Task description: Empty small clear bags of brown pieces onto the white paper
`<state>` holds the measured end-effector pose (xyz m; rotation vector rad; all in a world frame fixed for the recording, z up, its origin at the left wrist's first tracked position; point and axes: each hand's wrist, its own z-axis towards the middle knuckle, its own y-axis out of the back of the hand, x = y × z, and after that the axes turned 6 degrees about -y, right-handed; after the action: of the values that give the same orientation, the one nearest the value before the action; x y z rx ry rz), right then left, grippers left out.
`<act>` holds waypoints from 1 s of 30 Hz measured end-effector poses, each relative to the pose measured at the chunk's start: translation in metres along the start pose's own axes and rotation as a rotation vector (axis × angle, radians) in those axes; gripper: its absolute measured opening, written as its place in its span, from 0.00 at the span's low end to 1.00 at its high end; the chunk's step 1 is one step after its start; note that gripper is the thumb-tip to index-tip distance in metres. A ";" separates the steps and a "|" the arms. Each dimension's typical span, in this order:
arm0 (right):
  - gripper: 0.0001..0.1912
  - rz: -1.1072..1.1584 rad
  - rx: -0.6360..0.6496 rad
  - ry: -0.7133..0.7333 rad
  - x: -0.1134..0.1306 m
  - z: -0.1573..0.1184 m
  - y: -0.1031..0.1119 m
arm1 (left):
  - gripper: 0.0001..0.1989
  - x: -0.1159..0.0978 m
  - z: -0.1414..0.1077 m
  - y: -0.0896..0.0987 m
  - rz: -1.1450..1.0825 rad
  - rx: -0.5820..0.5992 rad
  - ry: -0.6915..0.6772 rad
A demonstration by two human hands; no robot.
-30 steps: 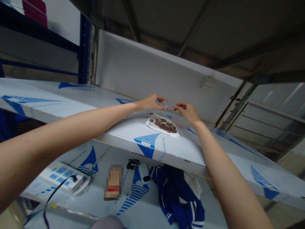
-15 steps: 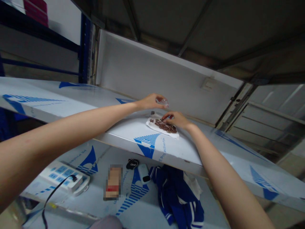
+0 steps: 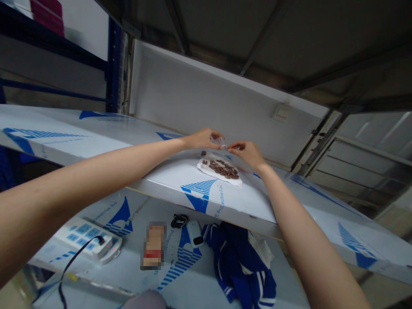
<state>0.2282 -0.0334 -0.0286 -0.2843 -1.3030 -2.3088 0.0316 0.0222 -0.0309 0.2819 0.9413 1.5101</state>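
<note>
My left hand (image 3: 203,138) grips a small clear plastic cup (image 3: 220,141) in its fingertips, above the shelf's far side. My right hand (image 3: 247,154) is close beside the cup, its fingertips pinched together just right of it. Whether those fingers hold anything is too small to see. Below both hands, a heap of small brown pieces (image 3: 222,168) lies on a crumpled white paper sheet (image 3: 206,167). One loose brown piece (image 3: 203,153) rests on the white shelf (image 3: 161,169), left of the paper.
The shelf has blue-printed protective film and a front edge. On a lower shelf are a white device with blue buttons (image 3: 85,238), its black cable, a pixelated packet (image 3: 152,246), a white gadget (image 3: 195,234) and a blue-and-white garment (image 3: 238,268). A white wall panel stands behind.
My right hand has risen from the brown heap to beside the clear cup. My left hand stays in nearly the same place, still holding the cup.
</note>
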 end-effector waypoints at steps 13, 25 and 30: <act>0.06 0.219 -0.175 0.007 0.001 0.005 0.004 | 0.21 -0.009 -0.002 -0.003 0.010 0.011 0.005; 0.06 0.019 0.481 0.017 0.002 -0.007 -0.009 | 0.20 -0.011 -0.003 0.004 -0.005 -0.004 0.013; 0.04 -0.001 0.465 0.028 -0.001 -0.004 -0.015 | 0.18 -0.011 -0.003 0.003 0.021 -0.006 0.014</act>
<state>0.2223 -0.0300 -0.0425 -0.0942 -1.7691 -1.9275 0.0295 0.0109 -0.0269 0.2776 0.9478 1.5353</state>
